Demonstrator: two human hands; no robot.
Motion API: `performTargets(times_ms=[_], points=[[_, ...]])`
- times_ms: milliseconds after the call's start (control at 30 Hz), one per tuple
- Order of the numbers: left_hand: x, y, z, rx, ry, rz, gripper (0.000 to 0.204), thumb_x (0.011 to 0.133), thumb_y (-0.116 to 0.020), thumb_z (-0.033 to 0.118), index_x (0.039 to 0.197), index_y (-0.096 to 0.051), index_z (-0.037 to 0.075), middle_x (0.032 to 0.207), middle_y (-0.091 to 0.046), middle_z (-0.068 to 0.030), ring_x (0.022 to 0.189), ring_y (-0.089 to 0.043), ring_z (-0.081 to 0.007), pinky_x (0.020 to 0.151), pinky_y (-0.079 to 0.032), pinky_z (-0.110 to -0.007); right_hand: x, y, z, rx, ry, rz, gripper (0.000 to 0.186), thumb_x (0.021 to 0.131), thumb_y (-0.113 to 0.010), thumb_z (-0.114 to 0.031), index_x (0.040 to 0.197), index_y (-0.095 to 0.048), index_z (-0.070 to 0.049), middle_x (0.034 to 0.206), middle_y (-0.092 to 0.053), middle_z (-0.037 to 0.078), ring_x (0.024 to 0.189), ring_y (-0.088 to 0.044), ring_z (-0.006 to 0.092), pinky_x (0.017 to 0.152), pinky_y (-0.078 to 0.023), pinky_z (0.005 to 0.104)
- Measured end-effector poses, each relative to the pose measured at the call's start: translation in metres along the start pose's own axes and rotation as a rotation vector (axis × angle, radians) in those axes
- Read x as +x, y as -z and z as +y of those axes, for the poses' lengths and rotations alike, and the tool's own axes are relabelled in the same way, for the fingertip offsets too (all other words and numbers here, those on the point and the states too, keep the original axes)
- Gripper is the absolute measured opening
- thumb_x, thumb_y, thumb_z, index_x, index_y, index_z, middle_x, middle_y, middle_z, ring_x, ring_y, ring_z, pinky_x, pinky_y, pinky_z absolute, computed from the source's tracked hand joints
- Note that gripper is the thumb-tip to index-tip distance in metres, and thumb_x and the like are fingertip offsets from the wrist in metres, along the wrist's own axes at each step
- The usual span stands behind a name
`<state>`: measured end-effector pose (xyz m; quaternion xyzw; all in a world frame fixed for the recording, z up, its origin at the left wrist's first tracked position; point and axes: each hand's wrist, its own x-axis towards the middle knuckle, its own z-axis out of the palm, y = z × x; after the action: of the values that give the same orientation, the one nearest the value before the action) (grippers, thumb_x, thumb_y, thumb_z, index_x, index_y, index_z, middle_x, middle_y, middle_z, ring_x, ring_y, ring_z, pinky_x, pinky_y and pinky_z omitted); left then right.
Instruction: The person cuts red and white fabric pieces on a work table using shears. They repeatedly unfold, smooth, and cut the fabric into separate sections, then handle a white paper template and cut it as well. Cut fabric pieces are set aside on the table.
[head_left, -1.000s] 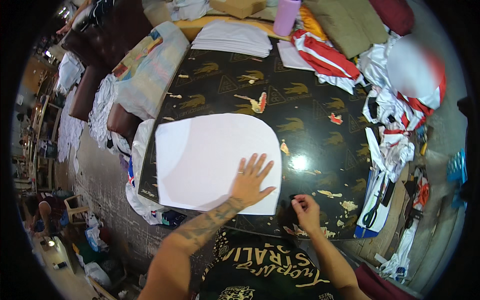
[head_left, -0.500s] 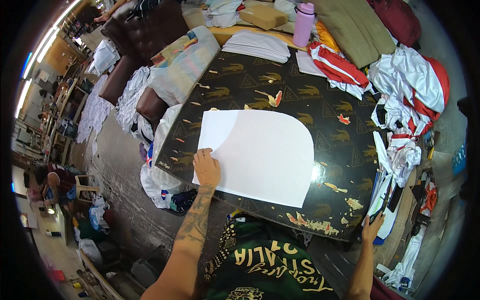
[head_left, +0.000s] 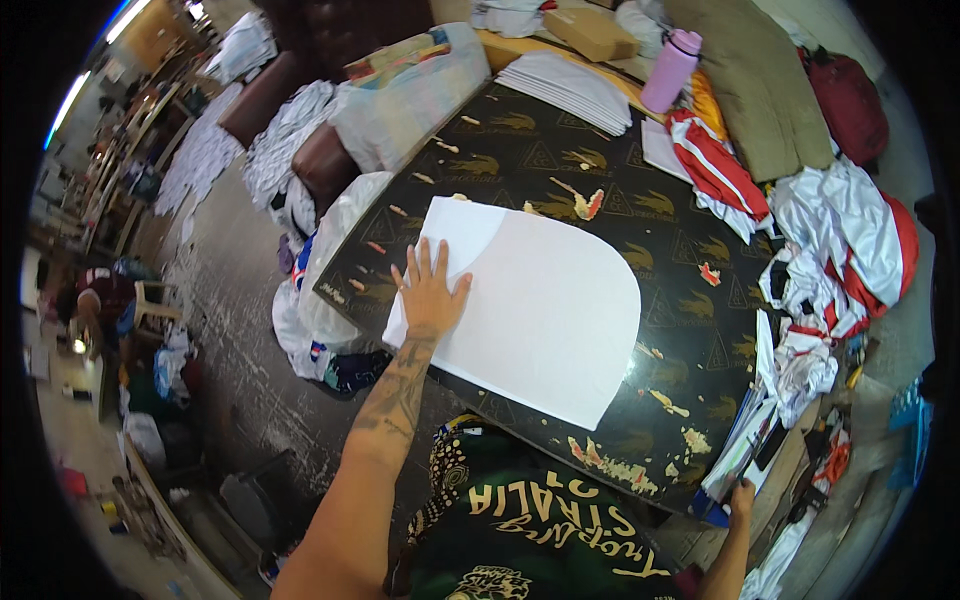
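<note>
A large white cut panel (head_left: 545,310), cloth or paper, lies flat on the dark table (head_left: 480,140). Its right end is rounded, and a brighter white area with a curved edge shows at its upper left. My left hand (head_left: 430,300) rests on the panel's left side, palm down with fingers spread. Beyond the table's right edge, my right hand (head_left: 742,495) is low beside the white pieces (head_left: 745,440) piled there. Its fingers look closed, but what they hold is too small to make out.
A stack of folded white pieces (head_left: 565,90) sits at the table's far edge, near a pink bottle (head_left: 672,70). Red and white garments (head_left: 720,175) lie at the right. Bags and cloth heaps (head_left: 335,260) crowd the left side. A person (head_left: 100,300) works farther left.
My left hand has slid up the panel and spread its fingers. My right hand has moved slightly lower at the table's right edge. The view has shifted and turned, tilting the panel.
</note>
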<state>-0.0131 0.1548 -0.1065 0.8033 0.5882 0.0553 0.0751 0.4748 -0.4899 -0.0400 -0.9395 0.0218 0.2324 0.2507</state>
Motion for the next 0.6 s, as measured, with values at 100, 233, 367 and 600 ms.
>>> performTargets(times_ms=[100, 233, 367, 600], points=[[-0.013, 0.028, 0.001, 0.075, -0.075, 0.319, 0.077, 0.107, -0.050, 0.056, 0.171, -0.032, 0.017, 0.177, -0.025, -0.0173, 0.164, -0.012, -0.0443, 0.126, -0.004, -0.074, -0.027, 0.005, -0.016, 0.476, 0.010, -0.114, 0.027, 0.094, -0.083, -0.029, 0.100, -0.065, -0.010, 0.081, -0.059, -0.001, 0.070, -0.060, 0.0108, 0.063, -0.047, 0.0247], [-0.095, 0.057, 0.020, -0.231, 0.276, 0.489, 0.044, 0.104, -0.065, 0.027, 0.144, -0.062, 0.009, 0.145, -0.063, -0.0186, 0.139, -0.055, -0.0388, 0.115, -0.042, -0.056, -0.060, -0.005, -0.051, 0.017, 0.408, -0.391, 0.037, 0.088, -0.089, -0.032, 0.094, -0.061, -0.008, 0.077, -0.049, -0.006, 0.073, -0.051, 0.0092, 0.064, -0.043, 0.0277], [-0.223, 0.033, 0.088, -0.973, 0.493, -0.185, 0.020, 0.102, -0.072, 0.019, 0.101, -0.075, -0.002, 0.077, -0.074, -0.0067, 0.063, -0.068, -0.0152, 0.060, -0.052, -0.031, -0.054, -0.020, -0.111, -0.322, 0.465, -1.077, 0.041, 0.090, -0.088, -0.037, 0.094, -0.064, -0.004, 0.086, -0.056, -0.001, 0.086, -0.053, 0.0115, 0.074, -0.045, 0.0317], [-0.291, 0.000, 0.192, -1.413, 0.726, -0.586, 0.030, 0.104, -0.073, 0.024, 0.112, -0.077, -0.004, 0.083, -0.075, -0.0039, 0.054, -0.060, -0.0070, 0.046, -0.040, -0.022, -0.036, -0.084, -0.194, -0.786, 0.590, -1.396, 0.062, 0.092, -0.078, -0.062, 0.115, -0.064, -0.006, 0.093, -0.061, 0.010, 0.093, -0.056, 0.0218, 0.084, -0.047, 0.0383]])
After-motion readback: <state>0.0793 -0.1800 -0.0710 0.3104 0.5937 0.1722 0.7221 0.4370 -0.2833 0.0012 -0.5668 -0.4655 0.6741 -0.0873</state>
